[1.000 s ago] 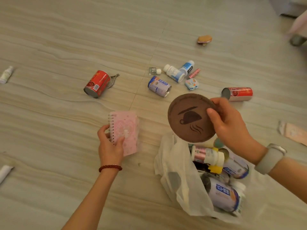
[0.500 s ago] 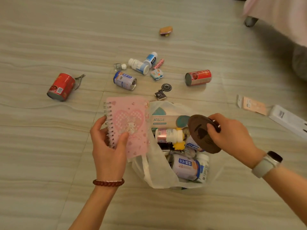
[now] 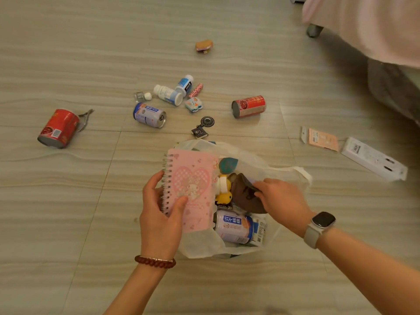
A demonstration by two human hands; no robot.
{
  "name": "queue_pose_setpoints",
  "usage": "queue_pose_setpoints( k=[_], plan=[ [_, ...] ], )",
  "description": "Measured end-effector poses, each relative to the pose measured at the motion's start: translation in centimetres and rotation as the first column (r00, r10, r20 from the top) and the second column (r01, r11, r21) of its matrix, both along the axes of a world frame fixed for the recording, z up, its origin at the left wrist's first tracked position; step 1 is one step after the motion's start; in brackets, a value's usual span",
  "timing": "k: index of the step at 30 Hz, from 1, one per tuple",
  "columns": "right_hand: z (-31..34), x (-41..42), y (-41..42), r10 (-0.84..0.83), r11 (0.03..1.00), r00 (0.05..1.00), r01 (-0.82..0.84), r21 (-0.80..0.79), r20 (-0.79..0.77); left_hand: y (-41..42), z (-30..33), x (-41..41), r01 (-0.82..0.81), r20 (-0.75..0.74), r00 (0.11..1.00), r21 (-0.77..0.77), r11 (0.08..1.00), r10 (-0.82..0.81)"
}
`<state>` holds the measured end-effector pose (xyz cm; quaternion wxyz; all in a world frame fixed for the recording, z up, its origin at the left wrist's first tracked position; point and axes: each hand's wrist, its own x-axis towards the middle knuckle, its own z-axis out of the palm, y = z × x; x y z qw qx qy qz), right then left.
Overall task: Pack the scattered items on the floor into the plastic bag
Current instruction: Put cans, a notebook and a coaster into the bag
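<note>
The white, thin plastic bag (image 3: 229, 247) sits open on the pale striped floor tiles (image 3: 68, 201), right in front of the person, its mouth turned up. Over its left edge the left hand (image 3: 162, 220) holds a pink spiral-bound notebook with a heart on the cover (image 3: 193, 187), thumb pressed on the cover and fingers curled behind the wire spine. The notebook's long axis runs away from the person, the spine on the left, the cover facing up.

The right hand (image 3: 281, 200), a pale-strapped watch (image 3: 319, 225) on its wrist, reaches into the bag and pinches a round brown coaster-like disc (image 3: 246, 195), which is tilted on edge among the contents. Beside it in the bag lie a yellow duck-shaped toy (image 3: 223, 197) and a blue-and-white drink can (image 3: 235, 226) on its side.

Farther out on the floor, a red tin can (image 3: 58, 128) lies on its side at the left, another red can (image 3: 248, 106) at the right, a blue-and-white can (image 3: 148, 115) between them, and two small white bottles (image 3: 173, 92) just beyond. A dark keychain (image 3: 203, 127) lies near the bag's far rim.
</note>
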<state>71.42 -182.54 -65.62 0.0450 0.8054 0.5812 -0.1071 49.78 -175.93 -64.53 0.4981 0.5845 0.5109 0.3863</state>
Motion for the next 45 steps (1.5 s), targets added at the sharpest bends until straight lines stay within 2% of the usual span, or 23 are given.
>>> queue_pose_setpoints(
  k=[4,7,10,13,16,19,21,24,26,29,31,32,34,35,36,37,39,40,42,43,44,45],
  plan=[
    [-0.3,1.0,-0.1,-0.086,0.996,0.993,0.086,0.005,0.082,-0.3,-0.1,0.4,0.026,-0.017,1.0,-0.015,1.0,-0.026],
    [0.1,0.7,-0.7,-0.007,0.985,0.994,-0.011,0.172,0.108,-0.4,-0.1,0.6,0.032,-0.032,0.999,-0.023,0.999,-0.033],
    [0.1,1.1,-1.3,0.094,0.916,0.974,-0.166,0.365,0.205,-0.4,-0.3,0.8,0.058,-0.07,0.996,-0.04,0.998,-0.061],
    [0.1,3.0,-0.8,-0.027,0.924,0.967,-0.073,0.376,0.254,-0.2,-0.7,1.2,0.153,-0.148,0.976,-0.035,0.988,-0.157],
    [0.3,4.7,0.1,-0.135,0.974,0.984,0.11,0.2,0.118,0.1,-0.9,2.1,0.308,-0.219,0.926,-0.036,0.951,-0.309],
    [0.1,4.6,0.4,-0.11,0.986,0.993,0.115,0.123,-0.043,0.3,-0.6,3.2,0.395,-0.263,0.882,-0.039,0.918,-0.391],
    [-0.1,4.2,0.2,-0.079,0.983,0.995,0.088,0.164,-0.063,0.4,-0.7,3.8,0.381,-0.246,0.893,-0.04,0.924,-0.378],
    [0.1,4.1,0.5,-0.159,0.926,0.983,0.18,0.333,-0.089,1.0,-1.4,5.1,0.308,-0.161,0.932,-0.126,0.943,-0.326],
    [0.7,4.2,1.0,-0.174,0.875,0.978,0.209,0.436,-0.118,1.0,-2.0,6.1,0.313,-0.222,0.919,-0.09,0.945,-0.326],
    [1.1,3.5,1.8,-0.07,0.897,0.993,0.105,0.429,-0.097,1.0,-3.2,7.4,0.444,-0.461,0.816,0.117,0.888,-0.347],
    [0.9,3.1,1.9,-0.029,0.924,0.996,0.059,0.378,-0.086,1.5,-3.7,8.2,0.534,-0.543,0.735,0.095,0.84,-0.406],
    [0.9,3.0,1.9,-0.024,0.926,0.996,0.056,0.374,-0.088,1.8,-4.1,8.5,0.585,-0.624,0.656,0.066,0.809,-0.424],
    [1.0,2.9,1.9,-0.035,0.92,0.995,0.067,0.386,-0.091,2.0,-4.7,9.1,0.746,-0.891,0.334,0.05,0.664,-0.309],
    [1.0,2.8,1.8,-0.037,0.919,0.996,0.067,0.388,-0.083,2.0,-4.8,9.3,0.79,-0.944,0.214,0.015,0.613,-0.253],
    [0.9,2.8,1.8,-0.034,0.921,0.997,0.06,0.385,-0.076,1.7,-5.0,9.3,0.803,-0.961,0.144,-0.026,0.596,-0.235],
    [0.9,2.7,1.7,-0.029,0.923,0.997,0.056,0.381,-0.075,1.5,-4.9,9.2,0.8,-0.967,0.109,-0.052,0.598,-0.23],
    [0.9,2.6,1.5,-0.029,0.927,0.996,0.06,0.369,-0.09,1.3,-4.6,8.6,0.778,-0.954,0.148,-0.051,0.627,-0.262],
    [0.8,2.5,1.4,-0.031,0.929,0.995,0.065,0.363,-0.099,1.5,-4.1,7.9,0.751,-0.943,0.226,0.01,0.661,-0.242],
    [0.7,2.5,0.9,-0.039,0.933,0.991,0.081,0.35,-0.125,1.6,-2.9,5.7,0.628,-0.887,0.454,0.256,0.735,-0.079],
    [0.6,2.6,0.6,-0.052,0.937,0.989,0.097,0.336,-0.141,1.7,-2.5,4.4,0.548,-0.851,0.526,0.338,0.765,0.0],
    [0.4,2.7,0.3,-0.072,0.944,0.985,0.119,0.309,-0.158,1.9,-2.1,3.1,0.483,-0.846,0.532,0.341,0.806,0.039],
    [0.2,2.8,0.0,-0.099,0.954,0.98,0.142,0.264,-0.171,2.4,-1.6,1.7,0.419,-0.864,0.504,0.24,0.875,-0.004]
  ],
)
